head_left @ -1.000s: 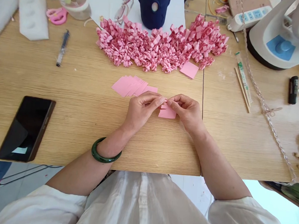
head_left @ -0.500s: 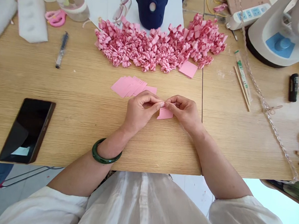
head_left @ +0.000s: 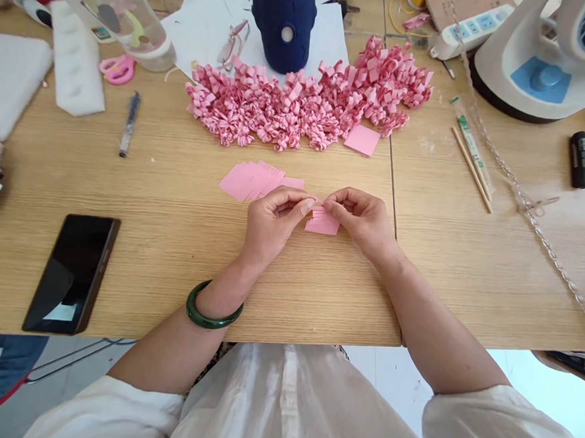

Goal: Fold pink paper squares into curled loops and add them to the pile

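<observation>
A small pink paper piece [head_left: 323,223] with slits along its upper part is held between my two hands above the table. The thumb and fingertips of my left hand [head_left: 278,219] pinch its upper left edge. On its upper right, my right hand [head_left: 365,223] pinches it the same way. Just behind my left hand lies a fanned set of pink paper pieces [head_left: 251,179]. Farther back is a long heap of curled pink paper strips [head_left: 290,105], with a square pink stack [head_left: 362,140] at its front right.
A black phone [head_left: 71,273] lies at the left, with a pen [head_left: 129,124] and pink scissors [head_left: 117,69] beyond it. Behind the heap stands a dark blue cup [head_left: 282,28]. Sticks [head_left: 471,166], a braided cord [head_left: 542,233], a marker [head_left: 579,159] and a fan [head_left: 523,68] are at the right.
The view has shifted a little, so the table's objects sit differently in it. Slits now show more clearly in the held paper piece; both hands keep their pinch on it.
</observation>
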{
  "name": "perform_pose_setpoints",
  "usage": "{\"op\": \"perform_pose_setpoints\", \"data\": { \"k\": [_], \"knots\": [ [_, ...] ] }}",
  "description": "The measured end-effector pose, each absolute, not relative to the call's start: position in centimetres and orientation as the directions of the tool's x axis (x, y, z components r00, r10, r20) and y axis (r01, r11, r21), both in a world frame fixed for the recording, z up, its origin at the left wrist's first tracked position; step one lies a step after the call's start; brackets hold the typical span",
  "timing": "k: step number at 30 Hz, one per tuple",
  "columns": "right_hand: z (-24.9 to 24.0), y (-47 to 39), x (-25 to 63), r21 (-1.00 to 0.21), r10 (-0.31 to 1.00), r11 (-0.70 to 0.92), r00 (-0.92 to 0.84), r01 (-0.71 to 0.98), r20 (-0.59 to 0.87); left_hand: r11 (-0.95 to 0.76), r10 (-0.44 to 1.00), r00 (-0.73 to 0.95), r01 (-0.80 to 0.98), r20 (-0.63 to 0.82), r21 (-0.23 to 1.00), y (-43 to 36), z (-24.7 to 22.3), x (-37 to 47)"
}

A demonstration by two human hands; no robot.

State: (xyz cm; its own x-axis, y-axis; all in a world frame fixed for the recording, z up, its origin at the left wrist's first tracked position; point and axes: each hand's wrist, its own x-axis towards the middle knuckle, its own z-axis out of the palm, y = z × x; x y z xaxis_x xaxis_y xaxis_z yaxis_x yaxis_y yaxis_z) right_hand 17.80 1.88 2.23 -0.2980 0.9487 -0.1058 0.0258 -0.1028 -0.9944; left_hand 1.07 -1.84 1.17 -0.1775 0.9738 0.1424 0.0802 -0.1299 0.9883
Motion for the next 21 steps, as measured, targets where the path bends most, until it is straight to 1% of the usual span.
{"op": "perform_pose_setpoints", "data": {
  "k": [4,13,17,21],
  "knots": [
    [2.34,1.69,17.64,-0.994,0.943,-0.108,-0.315,0.03,-0.112,-0.112,0.978,-0.167,0.087,0.126,0.99,-1.93,1.18,1.12],
    [2.27,1.7,17.57,-0.993,0.939,-0.108,-0.323,0.04,-0.115,-0.067,0.991,-0.117,0.043,0.071,0.997,-2.16,1.26,1.22],
    [2.38,1.7,17.56,-0.992,0.938,-0.123,-0.322,0.033,-0.127,-0.027,0.994,-0.103,0.014,0.028,1.0,-2.13,1.31,1.08],
    [2.53,1.82,17.87,-0.992,0.927,-0.126,-0.354,0.026,-0.127,0.05,0.997,-0.053,-0.039,-0.052,0.998,-1.98,1.33,0.69]
  ]
}}
